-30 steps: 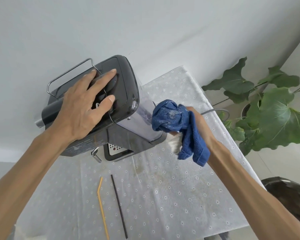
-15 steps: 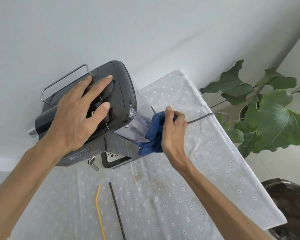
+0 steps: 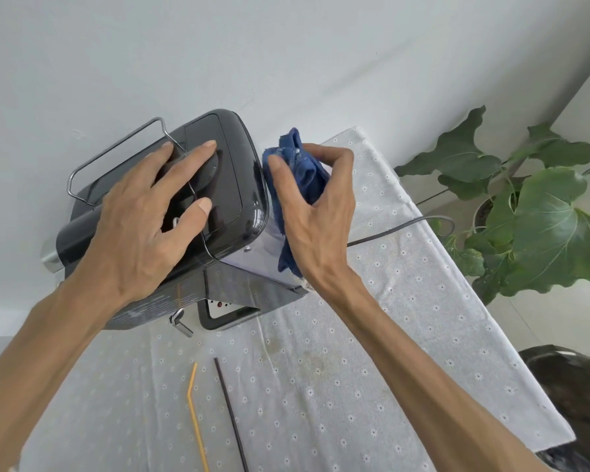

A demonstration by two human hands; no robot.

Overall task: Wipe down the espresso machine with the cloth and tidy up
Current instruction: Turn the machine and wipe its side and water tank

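A black espresso machine point(image 3: 234, 185) stands at the back of the table against the white wall. My left hand point(image 3: 150, 216) lies flat on its top, fingers spread over the lid and the wire rail. A blue cloth point(image 3: 300, 172) is bunched in my right hand point(image 3: 315, 212), pressed against the machine's right side near the top edge, over the clear water tank. Part of the cloth hangs down below my palm.
A yellow straw point(image 3: 195, 413) and a thin black straw point(image 3: 230, 413) lie on the dotted tablecloth point(image 3: 338, 386) in front of the machine. A grey power cord point(image 3: 399, 228) runs off to the right. A large-leafed plant point(image 3: 542, 216) and a dark bin point(image 3: 573, 386) stand beyond the table's right edge.
My right hand with the cloth has moved from low on the machine's right side up to its top edge. My left hand has stayed on the lid.
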